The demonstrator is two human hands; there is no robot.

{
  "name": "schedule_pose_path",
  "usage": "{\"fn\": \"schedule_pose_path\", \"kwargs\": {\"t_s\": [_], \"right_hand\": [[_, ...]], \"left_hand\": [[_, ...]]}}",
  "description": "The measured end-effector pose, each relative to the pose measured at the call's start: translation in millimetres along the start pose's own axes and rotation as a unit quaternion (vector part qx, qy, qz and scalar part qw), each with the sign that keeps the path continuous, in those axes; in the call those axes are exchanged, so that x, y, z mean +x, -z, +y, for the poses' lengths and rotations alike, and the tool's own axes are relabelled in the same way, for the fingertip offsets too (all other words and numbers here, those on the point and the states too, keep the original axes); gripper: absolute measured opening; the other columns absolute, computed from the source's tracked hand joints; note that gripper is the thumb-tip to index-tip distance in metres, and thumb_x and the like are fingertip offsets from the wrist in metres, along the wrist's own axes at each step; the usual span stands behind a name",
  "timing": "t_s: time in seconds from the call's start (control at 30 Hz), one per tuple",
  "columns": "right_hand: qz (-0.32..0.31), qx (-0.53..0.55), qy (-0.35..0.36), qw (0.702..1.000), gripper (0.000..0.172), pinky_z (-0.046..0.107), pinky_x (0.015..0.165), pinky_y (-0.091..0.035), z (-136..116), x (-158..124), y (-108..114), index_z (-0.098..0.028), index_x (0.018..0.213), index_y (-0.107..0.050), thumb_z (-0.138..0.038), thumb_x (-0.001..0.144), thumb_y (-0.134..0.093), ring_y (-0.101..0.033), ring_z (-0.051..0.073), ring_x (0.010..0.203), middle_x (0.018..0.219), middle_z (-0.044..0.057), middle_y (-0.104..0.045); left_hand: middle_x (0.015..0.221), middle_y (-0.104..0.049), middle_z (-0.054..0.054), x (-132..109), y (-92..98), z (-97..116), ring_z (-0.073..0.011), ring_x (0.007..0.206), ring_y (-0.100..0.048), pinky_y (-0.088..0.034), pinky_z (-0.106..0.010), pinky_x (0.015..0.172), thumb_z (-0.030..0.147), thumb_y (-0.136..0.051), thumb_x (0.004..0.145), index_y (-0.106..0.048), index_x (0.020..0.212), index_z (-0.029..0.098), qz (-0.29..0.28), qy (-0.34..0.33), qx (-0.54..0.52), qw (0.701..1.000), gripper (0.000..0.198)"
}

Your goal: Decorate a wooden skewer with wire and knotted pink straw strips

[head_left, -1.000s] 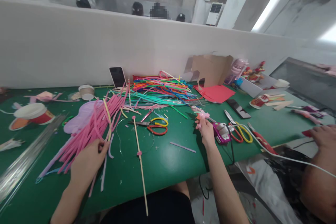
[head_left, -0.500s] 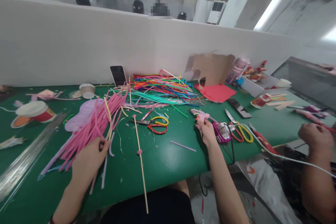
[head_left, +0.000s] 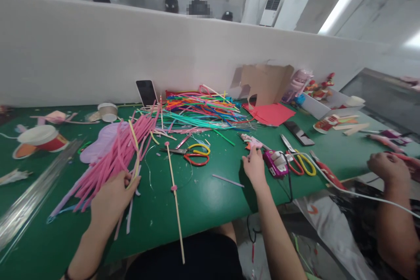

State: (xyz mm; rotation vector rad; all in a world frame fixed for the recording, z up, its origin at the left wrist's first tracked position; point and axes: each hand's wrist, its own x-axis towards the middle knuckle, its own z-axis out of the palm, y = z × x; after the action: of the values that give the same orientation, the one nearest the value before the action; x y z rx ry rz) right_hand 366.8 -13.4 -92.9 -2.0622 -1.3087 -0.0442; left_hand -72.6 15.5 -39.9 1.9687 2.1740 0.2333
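Note:
My left hand point(head_left: 114, 190) is closed on a pale yellow strip point(head_left: 135, 140) beside a bundle of pink strips point(head_left: 114, 153). My right hand point(head_left: 255, 167) is at a pink glue gun point(head_left: 254, 142) lying on the table; its fingers are partly apart, and whether they grip it is hard to tell. Between my hands a thin wooden stick point(head_left: 177, 214) with pink pieces at its top and middle lies over a clear wire ring. Scissors with yellow and red handles point(head_left: 197, 159) rest just right of the stick's top. A short lilac strip point(head_left: 228, 180) lies nearer my right hand.
A heap of coloured strips point(head_left: 203, 109) lies at the back, near a phone point(head_left: 146, 92) and red paper point(head_left: 272, 114). Right of my hand are a purple power block point(head_left: 274, 164), its cable and more scissors point(head_left: 305, 164). Another person's hand point(head_left: 389, 166) is at the right.
My right hand has moved slightly down and its fingers have loosened around the glue gun. The view has shifted a little. My left hand stays at the yellow strip.

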Motion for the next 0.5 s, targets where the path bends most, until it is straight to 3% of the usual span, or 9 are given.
{"fn": "schedule_pose_path", "kwargs": {"t_s": [0.2, 0.37, 0.43, 0.5], "right_hand": [[-0.01, -0.019, 0.017, 1.0, 0.053, 0.047, 0.093, -0.045, -22.6, -1.3, -4.7, -0.003, 0.137, -0.048, -0.008, 0.084, -0.039, -0.057, 0.035, 0.11, 0.125, 0.028, -0.052], [-0.013, -0.017, 0.088, 0.996, 0.048, 0.052, 0.102, -0.04, -62.4, -4.2, 11.7, -0.001, 0.133, -0.052, -0.023, 0.09, -0.046, -0.047, 0.039, 0.127, 0.133, 0.03, -0.051], [-0.066, 0.035, 0.116, 0.99, 0.041, 0.043, 0.098, -0.045, -92.7, -16.0, 14.8, -0.006, 0.126, -0.059, -0.027, 0.093, -0.046, -0.057, 0.031, 0.116, 0.123, 0.023, -0.061], [-0.16, 0.08, 0.135, 0.974, 0.032, 0.034, 0.087, -0.049, -127.9, -31.0, 12.0, -0.014, 0.116, -0.065, -0.028, 0.095, -0.046, -0.066, 0.023, 0.094, 0.106, 0.014, -0.071]], "left_hand": [[0.073, -0.07, -0.007, -1.9, -1.2, 0.6, -0.0262, 0.069, -0.065, -0.035, -0.031, 0.058, 0.048, -0.041, 0.089, -0.057, 0.079, 0.023, 0.002, 0.014, 0.014, 1.0, 0.032], [0.075, -0.073, -0.006, -11.0, 2.7, 1.6, -0.0262, 0.074, -0.068, -0.039, -0.03, 0.063, 0.051, -0.042, 0.089, -0.067, 0.085, 0.022, 0.087, 0.012, -0.057, 0.995, 0.039], [0.071, -0.073, -0.003, -13.7, 5.4, 8.4, -0.0243, 0.074, -0.068, -0.04, -0.029, 0.064, 0.053, -0.042, 0.089, -0.069, 0.087, 0.022, 0.113, 0.022, -0.113, 0.987, 0.041], [0.067, -0.073, -0.001, -14.1, 7.0, 17.9, -0.0215, 0.069, -0.068, -0.041, -0.028, 0.065, 0.054, -0.042, 0.089, -0.069, 0.087, 0.022, 0.126, 0.017, -0.156, 0.98, 0.041]]}}
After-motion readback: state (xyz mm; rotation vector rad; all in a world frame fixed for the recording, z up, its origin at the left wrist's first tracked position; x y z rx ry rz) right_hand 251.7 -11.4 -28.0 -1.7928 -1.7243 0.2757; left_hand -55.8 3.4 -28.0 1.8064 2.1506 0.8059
